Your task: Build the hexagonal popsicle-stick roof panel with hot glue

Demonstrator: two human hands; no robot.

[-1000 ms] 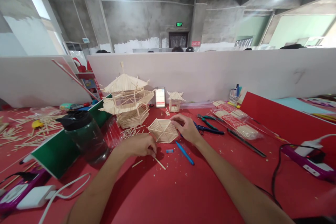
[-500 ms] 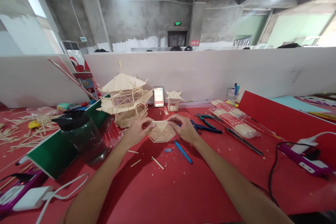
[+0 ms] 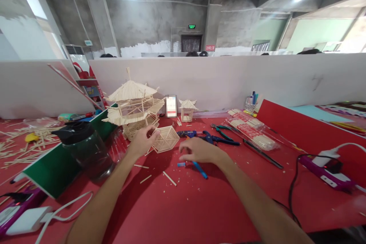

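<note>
My left hand (image 3: 143, 140) pinches the left edge of a hexagonal panel of thin wooden sticks (image 3: 166, 139), which it holds tilted above the red table. To the right, my right hand (image 3: 198, 150) is free of the panel, its fingers curled but apart and empty. Just below those fingers lie a blue pen (image 3: 201, 170) and a small blue cap-like piece (image 3: 181, 164). Behind my left hand stands a large stick-built pavilion model (image 3: 134, 106); a smaller pavilion model (image 3: 187, 110) sits further back near the partition.
Pliers (image 3: 220, 139), a dark long tool (image 3: 263, 154) and bagged stick bundles (image 3: 254, 131) lie on the right. A dark-lidded water bottle (image 3: 85, 152) and a green board (image 3: 47, 173) stand left. Loose sticks (image 3: 169, 178) are scattered in front. Power strips (image 3: 328, 175) flank both sides.
My right hand has let go of the panel and moved down toward the blue pen. The panel has turned and shifted left in my left hand.
</note>
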